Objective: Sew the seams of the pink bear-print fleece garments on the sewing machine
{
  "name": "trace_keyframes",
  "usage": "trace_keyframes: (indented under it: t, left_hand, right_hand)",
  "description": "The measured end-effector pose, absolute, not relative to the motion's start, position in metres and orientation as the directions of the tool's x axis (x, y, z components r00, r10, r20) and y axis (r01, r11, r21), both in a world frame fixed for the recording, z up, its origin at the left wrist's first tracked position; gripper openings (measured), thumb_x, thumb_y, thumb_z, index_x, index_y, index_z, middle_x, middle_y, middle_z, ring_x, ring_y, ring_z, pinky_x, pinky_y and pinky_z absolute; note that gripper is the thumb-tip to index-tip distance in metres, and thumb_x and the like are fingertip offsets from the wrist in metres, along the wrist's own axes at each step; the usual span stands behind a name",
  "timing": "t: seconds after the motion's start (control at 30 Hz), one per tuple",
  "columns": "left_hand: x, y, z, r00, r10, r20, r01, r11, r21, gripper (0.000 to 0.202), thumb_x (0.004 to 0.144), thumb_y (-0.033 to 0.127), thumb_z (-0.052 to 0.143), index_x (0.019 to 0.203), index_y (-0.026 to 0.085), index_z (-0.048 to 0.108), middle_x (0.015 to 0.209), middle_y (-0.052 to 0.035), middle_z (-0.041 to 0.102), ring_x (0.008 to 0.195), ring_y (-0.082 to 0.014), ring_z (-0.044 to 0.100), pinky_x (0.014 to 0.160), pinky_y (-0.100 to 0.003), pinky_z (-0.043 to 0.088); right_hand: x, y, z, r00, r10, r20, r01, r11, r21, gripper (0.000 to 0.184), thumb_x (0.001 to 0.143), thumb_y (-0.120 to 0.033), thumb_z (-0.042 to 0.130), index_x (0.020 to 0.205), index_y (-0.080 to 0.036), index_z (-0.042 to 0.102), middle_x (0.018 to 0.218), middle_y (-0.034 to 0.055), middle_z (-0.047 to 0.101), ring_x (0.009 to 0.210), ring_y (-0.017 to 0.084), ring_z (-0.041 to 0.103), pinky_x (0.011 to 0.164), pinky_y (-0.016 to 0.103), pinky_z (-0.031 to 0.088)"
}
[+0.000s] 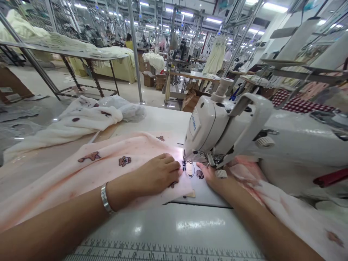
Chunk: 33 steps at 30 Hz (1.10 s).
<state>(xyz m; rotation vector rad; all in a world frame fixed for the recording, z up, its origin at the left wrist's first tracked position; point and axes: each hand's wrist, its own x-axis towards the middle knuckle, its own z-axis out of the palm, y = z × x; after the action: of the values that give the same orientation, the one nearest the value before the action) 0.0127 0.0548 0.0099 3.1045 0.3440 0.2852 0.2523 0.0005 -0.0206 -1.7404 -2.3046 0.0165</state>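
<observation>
Pink plush fabric (108, 148) with small printed bears lies across the white sewing table and runs up to the needle of a white sewing machine (202, 127). My left hand (160, 174), a silver bracelet at its wrist, presses on this cloth with curled fingers just left of the lit presser foot (184, 165). To the right of the foot is my right hand (213, 177), one digit stretched toward the needle plate; the machine head hides its other fingers. A round bear-face picture (199, 174) shows beside that digit. More pink fabric (282, 195) passes behind my right forearm.
A ruler strip (163, 252) runs along the table's front edge. White printed cloth (89, 117) and clear plastic (132, 111) are heaped at back left. Beyond stand a metal-legged table (108, 58) piled with pale cloth, a metal pole (136, 54) and other sewing stations.
</observation>
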Motion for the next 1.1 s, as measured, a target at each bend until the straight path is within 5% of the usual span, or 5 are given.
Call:
trace_keyframes:
  t: [0.2,0.37,0.53,0.77,1.1]
  left_hand:
    - [-0.038,0.048,0.011,0.941,0.323,0.099,0.319,-0.946,0.052,0.041,0.092,0.040,0.039,0.128,0.019,0.043,0.128,-0.0083,0.051,0.118,-0.0241,0.042,0.103,-0.042,0.026]
    - [-0.035,-0.050,-0.051,0.709,0.543,0.449,0.599,-0.801,0.023,0.055,0.089,0.046,0.038,0.136,0.018,0.032,0.135,-0.0137,0.044,0.129,-0.0320,0.030,0.105,-0.051,0.019]
    - [0.003,-0.043,-0.016,0.818,0.511,0.264,0.404,-0.838,0.367,0.027,0.089,0.032,0.044,0.113,0.022,0.052,0.107,-0.0048,0.064,0.111,-0.0208,0.052,0.106,-0.044,0.030]
    - [0.010,-0.004,0.009,0.819,0.551,0.160,0.464,-0.800,0.381,0.027,0.085,0.021,0.053,0.110,0.012,0.051,0.133,-0.0134,0.044,0.126,-0.0286,0.037,0.105,-0.050,0.031]
    - [0.003,-0.003,0.000,0.831,0.513,0.216,0.440,-0.843,0.309,0.043,0.090,0.040,0.042,0.126,0.017,0.042,0.137,-0.0121,0.040,0.129,-0.0288,0.031,0.107,-0.052,0.021]
  right_hand:
    - [0.226,-0.026,-0.002,-0.148,0.973,0.176,0.963,0.182,-0.197,0.031,0.084,-0.051,0.050,0.076,-0.022,0.055,0.075,0.0011,0.062,0.078,0.019,0.059,0.070,0.032,0.045]
    - [0.213,-0.035,-0.005,-0.211,0.963,0.166,0.936,0.248,-0.250,0.023,0.087,-0.037,0.045,0.071,-0.022,0.050,0.070,0.0002,0.061,0.066,0.016,0.057,0.056,0.025,0.042]
    - [0.234,-0.028,-0.002,-0.239,0.942,0.234,0.922,0.296,-0.248,0.019,0.085,-0.030,0.047,0.068,-0.023,0.054,0.061,-0.0031,0.060,0.055,0.013,0.056,0.052,0.023,0.043]
    - [0.228,-0.053,0.011,-0.227,0.865,0.447,0.921,0.340,-0.191,0.030,0.090,-0.026,0.038,0.104,-0.018,0.063,0.099,0.0098,0.067,0.094,0.022,0.061,0.080,0.038,0.051]
    - [0.212,-0.074,-0.007,-0.460,0.886,0.056,0.888,0.459,0.025,0.057,0.092,-0.048,0.033,0.135,-0.011,0.035,0.142,0.0093,0.029,0.130,0.026,0.032,0.099,0.054,0.037]
